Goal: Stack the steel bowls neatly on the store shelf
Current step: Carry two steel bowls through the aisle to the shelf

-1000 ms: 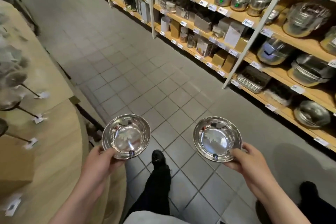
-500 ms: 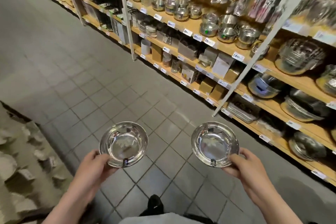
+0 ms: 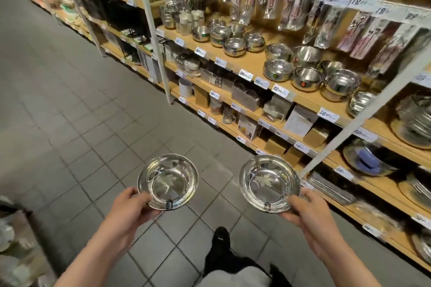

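Note:
I hold two shallow steel bowls over the grey tiled aisle. My left hand (image 3: 131, 208) grips the near rim of the left bowl (image 3: 168, 180), thumb on top. My right hand (image 3: 307, 213) pinches the near right rim of the right bowl (image 3: 268, 182). Both bowls face up, level and about a bowl's width apart. The wooden store shelf (image 3: 256, 65) with several steel bowls and pots (image 3: 277, 70) stands ahead and to the right, beyond arm's reach.
White shelf uprights (image 3: 151, 30) divide the racks. Lower shelves carry boxes (image 3: 300, 121), large steel basins (image 3: 415, 119) and trays (image 3: 331, 189). Packaged utensils hang above. My black shoe (image 3: 221, 237) is on the floor tiles. A blurred display sits at the lower left (image 3: 14, 251).
The view has swung up and to the right, bringing the bowl shelf closer and larger. The wooden display at left has slid out of view. Both hands keep their bowls.

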Available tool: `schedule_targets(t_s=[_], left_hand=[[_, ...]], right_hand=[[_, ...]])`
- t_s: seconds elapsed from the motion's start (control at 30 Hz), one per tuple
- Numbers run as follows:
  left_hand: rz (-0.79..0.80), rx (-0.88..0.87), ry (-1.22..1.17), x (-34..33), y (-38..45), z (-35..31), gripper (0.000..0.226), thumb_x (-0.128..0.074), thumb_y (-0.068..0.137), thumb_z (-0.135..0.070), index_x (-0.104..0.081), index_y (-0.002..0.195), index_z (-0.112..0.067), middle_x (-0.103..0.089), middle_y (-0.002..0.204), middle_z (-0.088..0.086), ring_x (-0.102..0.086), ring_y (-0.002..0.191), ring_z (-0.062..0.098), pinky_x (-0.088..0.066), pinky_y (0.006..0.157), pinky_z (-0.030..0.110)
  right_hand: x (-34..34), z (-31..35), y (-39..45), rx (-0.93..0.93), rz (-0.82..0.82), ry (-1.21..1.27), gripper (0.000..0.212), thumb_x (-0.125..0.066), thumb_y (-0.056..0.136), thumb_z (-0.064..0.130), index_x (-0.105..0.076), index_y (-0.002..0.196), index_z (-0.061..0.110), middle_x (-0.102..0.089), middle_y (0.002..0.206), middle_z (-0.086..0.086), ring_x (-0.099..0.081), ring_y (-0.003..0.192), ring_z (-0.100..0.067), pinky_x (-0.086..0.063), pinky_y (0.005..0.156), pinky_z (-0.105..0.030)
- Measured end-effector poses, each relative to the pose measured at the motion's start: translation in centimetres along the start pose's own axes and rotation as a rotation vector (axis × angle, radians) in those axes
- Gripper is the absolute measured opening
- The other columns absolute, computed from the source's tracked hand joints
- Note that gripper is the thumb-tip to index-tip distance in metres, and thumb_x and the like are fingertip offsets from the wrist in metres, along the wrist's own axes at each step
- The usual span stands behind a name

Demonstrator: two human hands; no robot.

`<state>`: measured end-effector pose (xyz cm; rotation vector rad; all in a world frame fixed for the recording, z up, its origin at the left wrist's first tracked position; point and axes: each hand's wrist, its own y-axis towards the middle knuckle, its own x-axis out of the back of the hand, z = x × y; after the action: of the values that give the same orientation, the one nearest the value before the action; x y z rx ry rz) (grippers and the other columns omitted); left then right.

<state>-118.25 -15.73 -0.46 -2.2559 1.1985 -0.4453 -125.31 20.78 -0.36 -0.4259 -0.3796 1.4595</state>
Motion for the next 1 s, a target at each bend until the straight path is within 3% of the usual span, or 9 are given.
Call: schedule_targets(t_s=[0.07,0.17,0.3,0.5,0.73,0.9,1.0], left_hand=[[-0.011,0.008,-0.005,-1.6,3.2,-3.0,0.022,-0.056,0.092,0.008,-0.054,0.113,0.012,-0.067,0.107,0.029,-0.067,0.088,0.032,-0.063,0.076,0.038],[-0.034,0.003,-0.034,-3.2,7.2,-7.3,0.015,-0.056,0.092,0.008,-0.056,0.107,0.009,-0.068,0.098,0.025,-0.068,0.082,0.029,-0.063,0.059,0.030],[-0.082,0.008,-0.099,-4.5,12.6,-12.3,0.015,-0.058,0.090,0.008,-0.055,0.103,0.003,-0.064,0.097,0.026,-0.066,0.086,0.033,-0.062,0.059,0.029],[-0.072,0.042,-0.155,-6.3,21.8,-18.3,0.014,-0.057,0.092,0.008,-0.054,0.103,-0.001,-0.068,0.095,0.024,-0.071,0.074,0.024,-0.061,0.057,0.026],[0.025,0.076,-0.118,-9.1,35.5,-27.2,0.016,-0.055,0.094,0.007,-0.054,0.109,0.001,-0.070,0.103,0.024,-0.069,0.088,0.027,-0.062,0.059,0.027],[0.116,0.093,-0.051,-12.4,43.1,-34.3,0.015,-0.055,0.094,0.007,-0.053,0.108,0.000,-0.072,0.101,0.022,-0.073,0.088,0.025,-0.063,0.062,0.028],[0.195,0.090,0.039,-16.2,46.9,-37.2,0.019,-0.056,0.092,0.008,-0.056,0.110,0.002,-0.073,0.097,0.021,-0.073,0.081,0.024,-0.060,0.058,0.025]], right_hand=[[-1.5,2.3,4.2,0.007,0.007,0.004,0.020,-0.062,0.093,-0.002,-0.063,0.111,0.005,-0.079,0.095,-0.013,-0.077,0.088,-0.030,-0.065,0.072,-0.039],[-4.0,5.6,9.9,-0.004,0.012,0.011,0.019,-0.064,0.091,-0.003,-0.062,0.108,0.007,-0.079,0.093,-0.010,-0.077,0.086,-0.029,-0.064,0.073,-0.042],[-7.5,10.2,16.9,-0.002,0.034,-0.038,0.017,-0.064,0.091,-0.004,-0.062,0.104,0.007,-0.079,0.087,-0.007,-0.078,0.080,-0.026,-0.064,0.063,-0.032],[-12.8,15.2,25.9,-0.015,0.092,-0.012,0.023,-0.062,0.094,0.001,-0.060,0.117,0.003,-0.078,0.096,-0.014,-0.077,0.088,-0.028,-0.063,0.066,-0.031],[-19.5,18.7,35.9,-0.052,-0.042,0.101,0.015,-0.064,0.091,-0.001,-0.066,0.104,0.004,-0.077,0.093,-0.020,-0.077,0.082,-0.030,-0.062,0.063,-0.030],[-21.9,22.3,39.6,-0.088,-0.178,0.210,0.012,-0.056,0.097,-0.002,-0.062,0.089,0.006,-0.071,0.064,-0.009,-0.073,0.059,-0.017,-0.060,0.056,-0.024],[-22.0,23.9,41.3,-0.060,-0.232,0.251,0.010,-0.056,0.096,-0.004,-0.058,0.091,0.004,-0.072,0.064,-0.003,-0.073,0.060,-0.014,-0.060,0.056,-0.025]])
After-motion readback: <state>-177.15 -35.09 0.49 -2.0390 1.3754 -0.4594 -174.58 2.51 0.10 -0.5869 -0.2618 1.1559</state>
